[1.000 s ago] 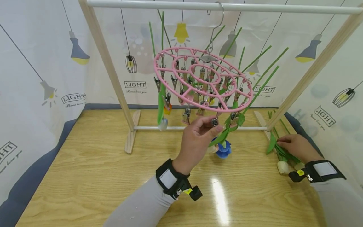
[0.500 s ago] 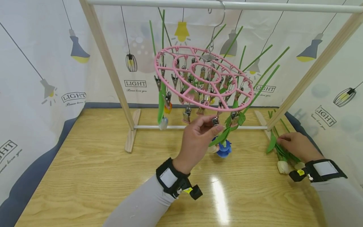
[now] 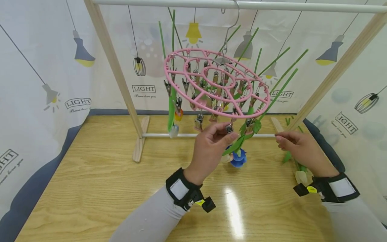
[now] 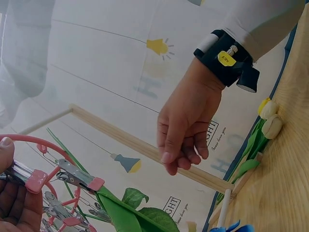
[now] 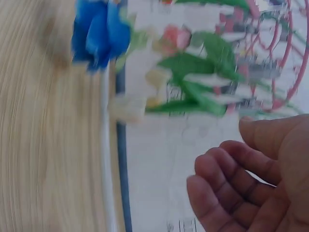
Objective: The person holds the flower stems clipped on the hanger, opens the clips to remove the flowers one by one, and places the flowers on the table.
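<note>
Left hand [image 3: 208,148], frame centre, pinches a clip [image 3: 229,128] hanging from the pink rack [image 3: 223,88]. Right hand [image 3: 299,151], right of frame, raised, bare, fingers loosely bent. Pale tulips [image 3: 301,177] on desk [image 3: 257,201], lower right. Blue flower [image 3: 238,159] hangs just right of centre.

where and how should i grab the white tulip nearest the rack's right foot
Probably pinch the white tulip by its green stem, just behind its head, from above with the right hand: it lies on its side, slim stem, bulky head.
</note>
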Demonstrator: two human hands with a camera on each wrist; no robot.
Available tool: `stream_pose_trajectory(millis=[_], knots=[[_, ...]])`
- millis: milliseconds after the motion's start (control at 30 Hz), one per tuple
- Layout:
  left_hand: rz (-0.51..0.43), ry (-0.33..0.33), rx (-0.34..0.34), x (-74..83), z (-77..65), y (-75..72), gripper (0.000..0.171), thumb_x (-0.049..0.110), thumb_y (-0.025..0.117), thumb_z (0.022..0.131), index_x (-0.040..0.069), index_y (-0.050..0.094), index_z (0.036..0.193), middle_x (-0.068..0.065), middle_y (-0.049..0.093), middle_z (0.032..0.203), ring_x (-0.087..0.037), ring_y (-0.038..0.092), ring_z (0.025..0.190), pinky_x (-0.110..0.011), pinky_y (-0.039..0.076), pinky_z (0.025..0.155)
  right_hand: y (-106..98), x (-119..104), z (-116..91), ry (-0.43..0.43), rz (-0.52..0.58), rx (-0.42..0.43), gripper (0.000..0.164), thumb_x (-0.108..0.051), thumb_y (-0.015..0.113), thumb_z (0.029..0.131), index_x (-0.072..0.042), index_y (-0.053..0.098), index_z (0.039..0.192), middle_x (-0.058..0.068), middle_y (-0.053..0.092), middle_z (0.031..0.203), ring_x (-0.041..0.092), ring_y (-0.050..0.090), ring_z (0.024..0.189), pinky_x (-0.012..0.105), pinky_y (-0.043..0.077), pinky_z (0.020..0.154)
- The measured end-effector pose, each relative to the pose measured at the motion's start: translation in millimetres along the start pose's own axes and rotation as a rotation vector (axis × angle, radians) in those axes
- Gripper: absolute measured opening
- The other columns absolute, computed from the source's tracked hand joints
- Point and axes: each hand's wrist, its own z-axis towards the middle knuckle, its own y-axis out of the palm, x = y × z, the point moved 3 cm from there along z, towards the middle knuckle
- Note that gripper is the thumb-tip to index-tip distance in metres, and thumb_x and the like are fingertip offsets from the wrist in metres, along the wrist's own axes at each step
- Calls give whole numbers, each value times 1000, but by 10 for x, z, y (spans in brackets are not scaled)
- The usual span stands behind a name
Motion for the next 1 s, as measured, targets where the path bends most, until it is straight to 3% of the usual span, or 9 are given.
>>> stream_pose_trajectory(millis=[200,467,633,767,1000], knots=[[-4,-8,-5,-1,6,0,30,15,74,98,5,69,126,-12,68,116,-7,67,97,-28,61,89,245,-354,-58,-104,232,82,31,-26,60,108,-7,69,131,-12,74,105,4,70,95,13,57,84],[-2,4,-5,13,6,-10,31,15,74,98,5,69,128,-12,67,114,-7,68,96,-27,61,87,523,-571,-35,-203,596,105,32,-9,60,106,4,63,135,-6,76,114,10,74,104,19,58,95],[1,8,-3,5,4,-22,32,16,73,99,7,69,129,-12,68,114,-7,68,96,-27,61,87,670,-647,6,-191,573,95,36,-13,63,105,-1,62,139,-12,74,117,6,72,109,17,57,96],[11,4,0,-3,1,-31,33,18,74,99,8,69,130,-11,68,114,-8,68,97,-28,61,87,762,-679,43,-147,559,92,33,-18,65,104,-2,65,134,-15,74,112,3,70,107,17,56,94],[6,-1,4,20,-2,-34,33,17,74,98,8,69,129,-11,68,116,-9,68,98,-27,60,87,871,-703,63,-166,751,41,18,-9,63,104,-7,70,121,-9,75,101,6,71,95,20,58,91]])
